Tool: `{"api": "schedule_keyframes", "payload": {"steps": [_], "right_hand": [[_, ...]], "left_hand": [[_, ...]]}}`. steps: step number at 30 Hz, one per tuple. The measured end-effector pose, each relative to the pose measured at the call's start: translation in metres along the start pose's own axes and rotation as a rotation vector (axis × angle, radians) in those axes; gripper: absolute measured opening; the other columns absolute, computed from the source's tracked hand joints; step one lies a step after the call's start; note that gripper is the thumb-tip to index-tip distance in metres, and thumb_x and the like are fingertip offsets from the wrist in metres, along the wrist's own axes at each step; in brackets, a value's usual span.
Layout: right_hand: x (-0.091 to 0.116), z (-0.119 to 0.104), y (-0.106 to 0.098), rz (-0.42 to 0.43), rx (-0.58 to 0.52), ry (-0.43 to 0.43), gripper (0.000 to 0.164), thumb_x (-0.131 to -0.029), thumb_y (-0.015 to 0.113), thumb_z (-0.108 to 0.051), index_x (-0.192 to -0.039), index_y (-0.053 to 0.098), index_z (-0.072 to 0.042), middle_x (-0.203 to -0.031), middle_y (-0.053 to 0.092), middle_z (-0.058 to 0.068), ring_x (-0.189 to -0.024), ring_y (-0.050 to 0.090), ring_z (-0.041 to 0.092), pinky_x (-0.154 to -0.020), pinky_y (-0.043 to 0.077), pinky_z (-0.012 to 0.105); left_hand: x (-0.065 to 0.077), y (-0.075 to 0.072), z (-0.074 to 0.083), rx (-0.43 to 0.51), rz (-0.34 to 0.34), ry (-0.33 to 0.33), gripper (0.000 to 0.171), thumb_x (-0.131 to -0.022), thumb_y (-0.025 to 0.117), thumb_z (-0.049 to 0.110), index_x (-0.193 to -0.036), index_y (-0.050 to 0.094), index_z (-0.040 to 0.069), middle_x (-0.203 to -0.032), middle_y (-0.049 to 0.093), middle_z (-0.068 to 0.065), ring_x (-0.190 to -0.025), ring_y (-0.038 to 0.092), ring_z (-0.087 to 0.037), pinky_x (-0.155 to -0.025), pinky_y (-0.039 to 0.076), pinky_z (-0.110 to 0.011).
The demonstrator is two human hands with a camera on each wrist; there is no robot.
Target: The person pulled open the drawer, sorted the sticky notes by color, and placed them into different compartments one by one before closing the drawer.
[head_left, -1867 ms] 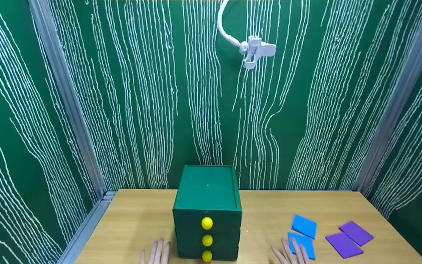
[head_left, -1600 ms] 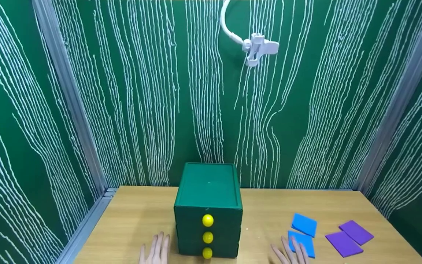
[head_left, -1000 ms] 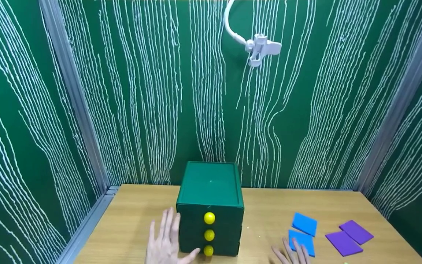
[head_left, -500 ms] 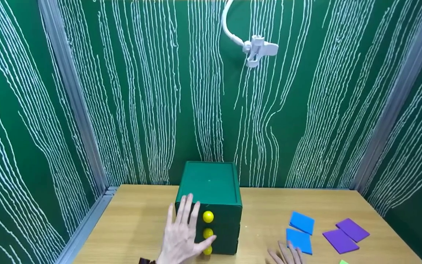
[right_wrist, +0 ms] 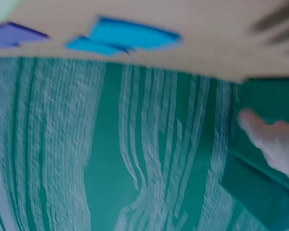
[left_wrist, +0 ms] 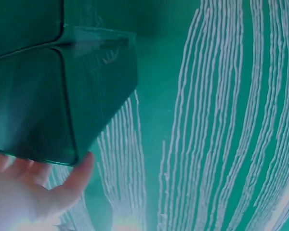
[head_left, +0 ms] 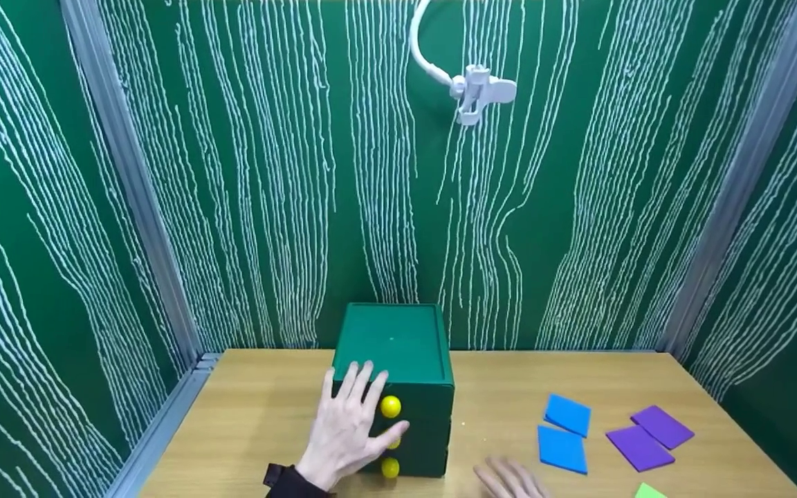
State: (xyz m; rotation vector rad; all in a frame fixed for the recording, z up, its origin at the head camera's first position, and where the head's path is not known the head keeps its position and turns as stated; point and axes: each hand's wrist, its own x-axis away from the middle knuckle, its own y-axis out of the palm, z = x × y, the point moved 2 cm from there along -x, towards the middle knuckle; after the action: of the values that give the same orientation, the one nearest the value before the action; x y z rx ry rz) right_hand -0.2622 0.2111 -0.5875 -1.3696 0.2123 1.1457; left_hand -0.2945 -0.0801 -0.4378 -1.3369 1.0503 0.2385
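Note:
A green drawer box (head_left: 393, 346) with yellow knobs (head_left: 391, 406) stands on the table. My left hand (head_left: 343, 429) is at its front left, fingers stretched up to the top front edge, thumb across the front by the middle knob. In the left wrist view, the fingers of the left hand (left_wrist: 33, 192) are at an edge of the box (left_wrist: 29, 106). To the right of the box my right hand (head_left: 509, 478) is low over the table, blurred and partly out of frame, holding nothing visible. Nearest to it are two blue squares (head_left: 563, 449).
Two purple squares (head_left: 640, 447) lie right of the blue ones, and the corner of a light green piece (head_left: 649, 492) shows at the front. A white clip holder (head_left: 478, 93) hangs above the wooden table (head_left: 267, 387), before green walls with white lines.
My left hand has risen from the table beside the box and moved right and up onto its front. The right hand has shifted left, away from the blue squares. The view has tilted slightly.

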Motion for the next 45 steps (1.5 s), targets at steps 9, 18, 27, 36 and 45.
{"api": "schedule_keyframes", "payload": {"steps": [9, 18, 27, 36, 45], "right_hand": [[-0.104, -0.032, -0.064, -0.342, -0.361, -0.099, 0.067, -0.092, 0.046, -0.058, -0.146, 0.033, -0.021, -0.099, 0.070, -0.013, -0.082, 0.066, 0.011, -0.074, 0.054, 0.038], [-0.162, -0.051, -0.060, -0.216, -0.475, -0.044, 0.070, -0.090, 0.056, -0.049, -0.147, 0.030, -0.018, -0.096, 0.068, -0.010, -0.071, 0.059, 0.005, -0.063, 0.050, 0.018], [-0.175, -0.055, -0.048, -0.150, -0.388, -0.059, 0.055, -0.089, 0.060, -0.044, -0.135, 0.048, -0.015, -0.083, 0.069, -0.009, -0.067, 0.062, 0.006, -0.058, 0.047, 0.019], [-0.176, -0.058, -0.059, -0.148, -0.350, -0.058, 0.050, -0.085, 0.066, -0.040, -0.127, 0.050, -0.018, -0.077, 0.064, -0.010, -0.063, 0.057, 0.005, -0.052, 0.041, 0.016], [-0.167, -0.069, -0.074, -0.280, -0.397, -0.103, 0.049, -0.090, 0.058, -0.043, -0.130, 0.046, -0.018, -0.085, 0.070, -0.005, -0.064, 0.060, 0.005, -0.055, 0.048, 0.015]], "left_hand": [[-0.005, -0.012, -0.022, 0.161, -0.056, 0.048, 0.046, -0.095, 0.044, 0.050, -0.132, 0.054, 0.026, -0.133, 0.058, -0.003, -0.123, 0.053, -0.025, -0.102, 0.032, -0.053], [-0.002, -0.012, -0.040, 0.307, -0.074, 0.059, 0.033, -0.099, 0.044, 0.030, -0.129, 0.057, 0.026, -0.133, 0.057, 0.004, -0.125, 0.051, -0.019, -0.102, 0.032, -0.048], [-0.001, -0.015, -0.037, 0.237, -0.091, 0.094, 0.037, -0.097, 0.047, 0.037, -0.131, 0.055, 0.024, -0.136, 0.055, 0.004, -0.127, 0.050, -0.018, -0.105, 0.034, -0.046], [-0.011, -0.029, -0.038, 0.291, -0.203, 0.080, 0.041, -0.097, 0.044, 0.040, -0.133, 0.054, 0.021, -0.140, 0.052, 0.001, -0.131, 0.047, -0.021, -0.108, 0.032, -0.048], [-0.013, -0.036, -0.039, 0.332, -0.263, 0.038, 0.046, -0.100, 0.032, 0.046, -0.130, 0.057, 0.022, -0.138, 0.054, 0.001, -0.131, 0.047, -0.021, -0.107, 0.034, -0.048]]}}
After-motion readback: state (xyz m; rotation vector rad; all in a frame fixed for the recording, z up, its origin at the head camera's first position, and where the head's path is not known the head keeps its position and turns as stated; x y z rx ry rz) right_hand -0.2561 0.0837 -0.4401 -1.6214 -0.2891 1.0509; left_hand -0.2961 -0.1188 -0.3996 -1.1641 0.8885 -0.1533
